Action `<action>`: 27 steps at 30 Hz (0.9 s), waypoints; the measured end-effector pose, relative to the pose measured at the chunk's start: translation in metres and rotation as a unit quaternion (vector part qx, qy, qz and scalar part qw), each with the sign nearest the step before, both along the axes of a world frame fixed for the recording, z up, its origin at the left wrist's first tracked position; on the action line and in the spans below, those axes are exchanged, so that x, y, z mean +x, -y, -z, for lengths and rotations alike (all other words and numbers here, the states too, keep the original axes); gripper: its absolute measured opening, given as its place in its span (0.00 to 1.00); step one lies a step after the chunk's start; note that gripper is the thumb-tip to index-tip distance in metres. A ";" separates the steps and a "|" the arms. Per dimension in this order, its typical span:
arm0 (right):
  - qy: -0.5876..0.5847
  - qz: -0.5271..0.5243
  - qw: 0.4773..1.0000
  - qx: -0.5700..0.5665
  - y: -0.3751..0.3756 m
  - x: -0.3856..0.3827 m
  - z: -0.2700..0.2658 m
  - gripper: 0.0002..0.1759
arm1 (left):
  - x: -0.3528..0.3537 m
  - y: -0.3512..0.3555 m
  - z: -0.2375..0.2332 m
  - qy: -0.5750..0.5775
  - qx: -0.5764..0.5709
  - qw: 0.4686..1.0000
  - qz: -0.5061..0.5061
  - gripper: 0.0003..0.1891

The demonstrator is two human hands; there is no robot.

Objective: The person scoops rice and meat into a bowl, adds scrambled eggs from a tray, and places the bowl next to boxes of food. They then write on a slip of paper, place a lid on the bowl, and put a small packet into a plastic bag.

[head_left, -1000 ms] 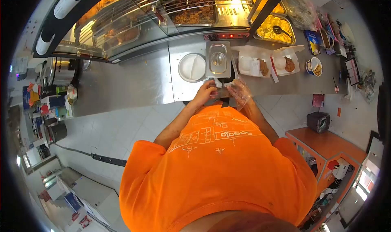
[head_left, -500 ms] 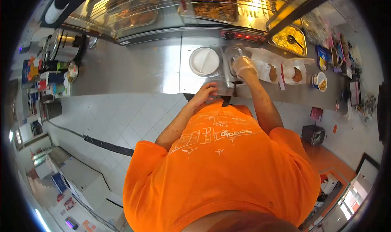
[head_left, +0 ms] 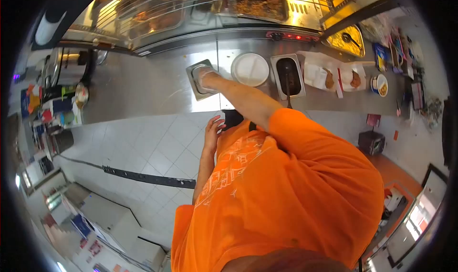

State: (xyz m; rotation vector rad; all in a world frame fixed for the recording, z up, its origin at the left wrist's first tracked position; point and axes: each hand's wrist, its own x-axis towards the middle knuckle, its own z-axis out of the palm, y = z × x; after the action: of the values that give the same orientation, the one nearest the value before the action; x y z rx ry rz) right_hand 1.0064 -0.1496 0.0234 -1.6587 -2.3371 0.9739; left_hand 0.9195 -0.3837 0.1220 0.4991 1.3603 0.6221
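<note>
My right hand (head_left: 208,78), in a clear plastic glove, reaches across to the left and grips a rectangular metal lid (head_left: 194,80) at the steel counter. Whether the lid rests flat on the counter is hard to tell. My left hand (head_left: 212,130) hangs below the counter's front edge, bare and holding nothing, its fingers loosely bent and apart. A round white lidded container (head_left: 250,69) stands right of the metal lid. Beyond it, an uncovered metal pan (head_left: 295,74) holds dark sauce, and a ladle (head_left: 288,83) leans in it with its handle toward me.
Two open paper boxes (head_left: 315,64) with brown fried pieces (head_left: 355,79) lie on the right, near a paper cup of food (head_left: 380,86). A tray of yellow food (head_left: 341,42) and a glass display case (head_left: 181,36) stand behind. A metal cooker (head_left: 67,64) is at far left.
My right hand has carried the metal lid left from the pan, past the round container, uncovering the dark sauce and ladle. My left hand has dropped lower and left; my body has turned.
</note>
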 end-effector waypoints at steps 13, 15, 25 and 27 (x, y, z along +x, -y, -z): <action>0.112 0.105 0.965 0.213 0.179 0.297 -0.207 0.19 | 0.119 -0.033 0.016 0.126 0.008 0.962 0.242 0.17; 0.166 0.047 0.972 0.159 0.211 0.322 -0.193 0.25 | 0.151 -0.035 0.026 0.116 0.035 0.958 0.259 0.17; -0.172 0.085 0.943 0.272 0.160 0.357 -0.095 0.18 | 0.226 -0.026 0.045 0.041 0.174 0.973 0.149 0.13; -0.204 0.081 0.956 0.193 0.170 0.363 -0.102 0.17 | 0.231 -0.022 0.038 0.074 0.136 0.983 0.094 0.13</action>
State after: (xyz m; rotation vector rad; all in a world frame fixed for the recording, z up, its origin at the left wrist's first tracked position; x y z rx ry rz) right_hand 1.3689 -0.3192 0.1250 -1.3219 -1.9309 0.6886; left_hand 1.1501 -0.3618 0.0836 0.7771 1.0783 0.6773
